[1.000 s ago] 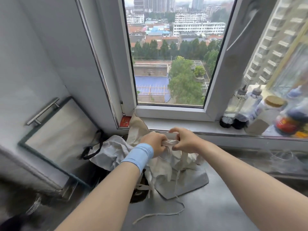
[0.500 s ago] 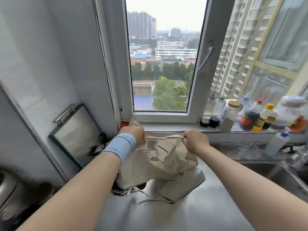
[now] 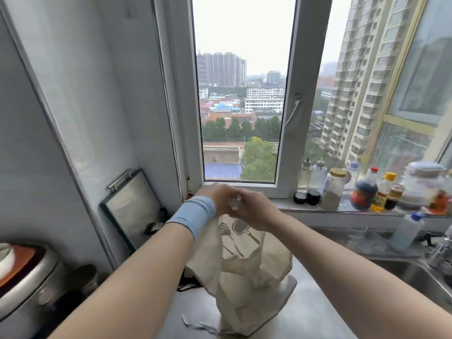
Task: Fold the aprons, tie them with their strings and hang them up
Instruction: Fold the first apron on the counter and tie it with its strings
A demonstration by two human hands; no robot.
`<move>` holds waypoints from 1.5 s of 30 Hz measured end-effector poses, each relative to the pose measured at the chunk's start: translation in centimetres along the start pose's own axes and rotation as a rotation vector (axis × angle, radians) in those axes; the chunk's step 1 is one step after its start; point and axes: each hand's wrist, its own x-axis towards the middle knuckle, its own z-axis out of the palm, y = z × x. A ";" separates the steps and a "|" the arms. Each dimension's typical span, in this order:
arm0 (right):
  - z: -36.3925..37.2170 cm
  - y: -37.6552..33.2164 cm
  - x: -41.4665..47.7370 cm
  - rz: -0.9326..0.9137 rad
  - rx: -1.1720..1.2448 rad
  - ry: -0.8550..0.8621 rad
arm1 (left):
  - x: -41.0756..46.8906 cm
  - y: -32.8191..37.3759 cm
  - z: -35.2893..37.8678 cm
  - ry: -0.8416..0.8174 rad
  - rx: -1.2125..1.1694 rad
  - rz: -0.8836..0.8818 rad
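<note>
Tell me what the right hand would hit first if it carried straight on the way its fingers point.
The left hand. The right hand points left and slightly away, straight at it, and the two meet at the top of the hanging apron they hold. The contact itself is blurred.

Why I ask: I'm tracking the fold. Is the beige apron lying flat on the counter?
No: left hand and right hand hold the apron up by its top, so it hangs to the counter.
</note>
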 end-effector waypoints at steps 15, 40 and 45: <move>-2.4 -1.8 -5.3 -0.101 0.061 -0.035 | -7.6 3.2 -1.4 0.330 0.166 -0.278; -6.9 -10.3 -9.2 -0.141 0.118 0.403 | -15.2 0.9 -7.4 1.017 -0.148 -0.229; -10.5 -12.4 -11.4 0.155 0.600 -0.251 | -17.0 1.4 -10.6 1.117 0.010 -0.080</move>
